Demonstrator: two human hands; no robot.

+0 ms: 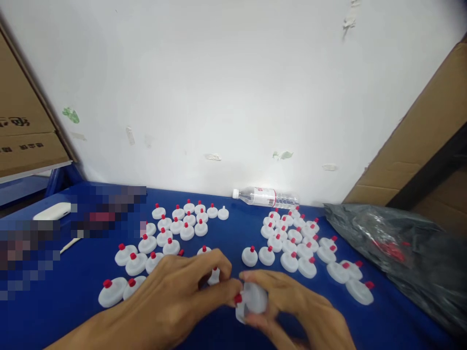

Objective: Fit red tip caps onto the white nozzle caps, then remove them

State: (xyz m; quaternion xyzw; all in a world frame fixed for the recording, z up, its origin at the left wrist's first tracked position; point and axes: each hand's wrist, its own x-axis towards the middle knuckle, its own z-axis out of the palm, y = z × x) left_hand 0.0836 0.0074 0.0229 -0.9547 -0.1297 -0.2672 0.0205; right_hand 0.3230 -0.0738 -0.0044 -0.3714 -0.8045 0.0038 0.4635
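The fingers [231, 290] of the left hand [171, 291] are drawn in close at a small red cap [238, 298], though blur hides whether they actually pinch it. The right hand [306, 299] has its thumb and fingers closed around a translucent container [257, 297], held tilted above the near part of the blue counter [219, 335], with that cap at its left side. The step in hand appears to be handling the cap at the container's neck; the next move seems to call for a steady right-hand hold and a sure left-hand grip on the cap. Similar containers stand in a left group [187, 232] and a right group [289, 261], nearly all red-tipped; one white-tipped container [223, 214] stands at the back. A clear bottle [265, 197] lies by the wall, and red pieces [391, 250] show at the dark bag [426, 282].
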